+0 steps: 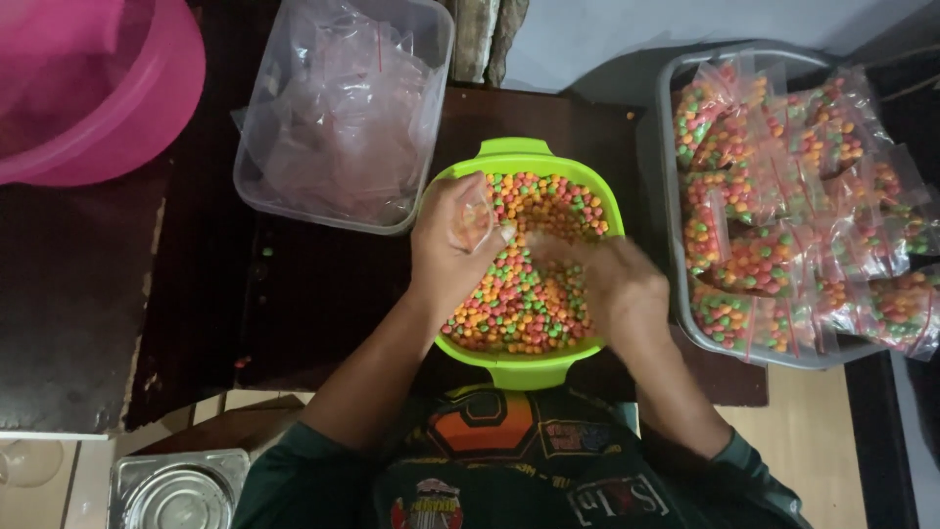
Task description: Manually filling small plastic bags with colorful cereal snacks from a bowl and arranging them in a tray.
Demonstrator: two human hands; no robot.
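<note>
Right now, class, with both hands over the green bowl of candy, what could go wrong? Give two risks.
1. The left hand holds a small clear bag above the bowl; candies missing its narrow mouth could bounce onto the dark table.
2. The grey tray of filled bags sits close beside the right hand; a wide movement might knock bags off.

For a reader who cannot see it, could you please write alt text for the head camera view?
Seen from above, a person's left hand holds a small clear bag over a green bowl of small multicoloured candies, the right hand blurred beside it. A clear tub of empty bags sits left; a grey tray of filled bags right.
</note>
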